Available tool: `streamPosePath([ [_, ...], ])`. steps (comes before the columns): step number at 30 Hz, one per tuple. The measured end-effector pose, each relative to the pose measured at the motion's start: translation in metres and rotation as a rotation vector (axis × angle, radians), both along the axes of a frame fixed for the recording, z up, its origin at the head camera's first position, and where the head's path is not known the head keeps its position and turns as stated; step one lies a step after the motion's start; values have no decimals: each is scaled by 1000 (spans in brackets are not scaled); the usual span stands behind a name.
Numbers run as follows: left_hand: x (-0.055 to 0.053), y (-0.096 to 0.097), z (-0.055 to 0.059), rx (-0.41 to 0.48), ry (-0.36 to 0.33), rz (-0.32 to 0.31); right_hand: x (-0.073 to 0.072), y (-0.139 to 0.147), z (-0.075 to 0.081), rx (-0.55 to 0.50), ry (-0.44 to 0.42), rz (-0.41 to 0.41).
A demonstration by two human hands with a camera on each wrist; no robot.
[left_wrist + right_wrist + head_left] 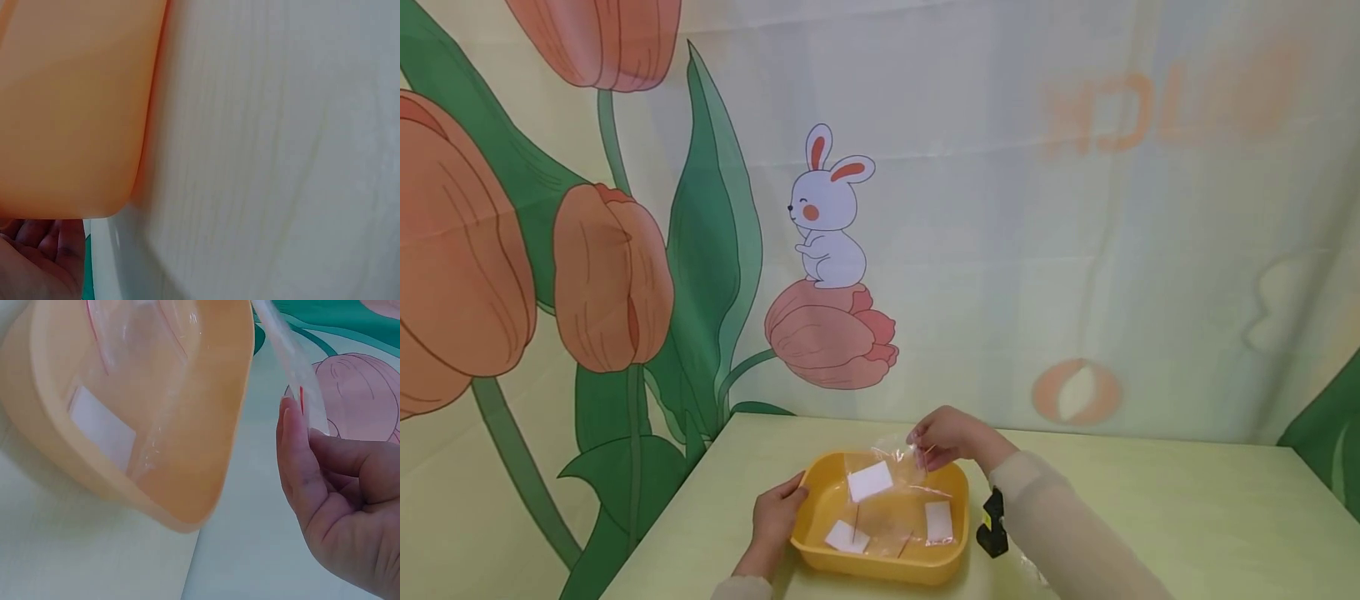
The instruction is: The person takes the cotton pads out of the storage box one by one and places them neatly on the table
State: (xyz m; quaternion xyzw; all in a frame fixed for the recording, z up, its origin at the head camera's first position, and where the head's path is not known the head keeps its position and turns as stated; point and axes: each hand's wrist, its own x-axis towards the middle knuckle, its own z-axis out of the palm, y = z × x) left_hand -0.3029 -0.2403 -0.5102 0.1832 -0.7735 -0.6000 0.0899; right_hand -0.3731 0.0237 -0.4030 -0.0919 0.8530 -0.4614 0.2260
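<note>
Yellow basin (872,569): clear bags (897,531), white labels (938,522); your left hand (777,515) grips the rim, your right hand (951,435) pinches another bag (905,478).

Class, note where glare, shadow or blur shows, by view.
Head view: glints on the clear bag in the right hand, blurry lettering upper right; left wrist view: a shadow on the table beside the orange tray; right wrist view: glints on plastic inside the tray.

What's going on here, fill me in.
A person's right grip pinches the top of a clear plastic bag by the far side of a yellow tray. The left grip holds the tray's opposite side. More clear plastic lies inside, with white labels showing. The tray sits on a table.
</note>
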Motion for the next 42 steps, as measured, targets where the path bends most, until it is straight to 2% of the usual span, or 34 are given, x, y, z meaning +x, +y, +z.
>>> streamPosePath([
  [10,0,1,2,-9,-8,20,-5,30,5,-101,21,3],
  [18,-1,2,3,-7,-12,15,-5,61,6,-159,42,-40],
  [27,-3,2,2,0,-28,34,4,91,5,-242,15,-78],
  [34,-3,2,3,-3,-21,16,23,118,-10,-337,-20,-117],
  [42,-1,1,2,7,-25,4,46,159,-38,-527,-70,-73],
])
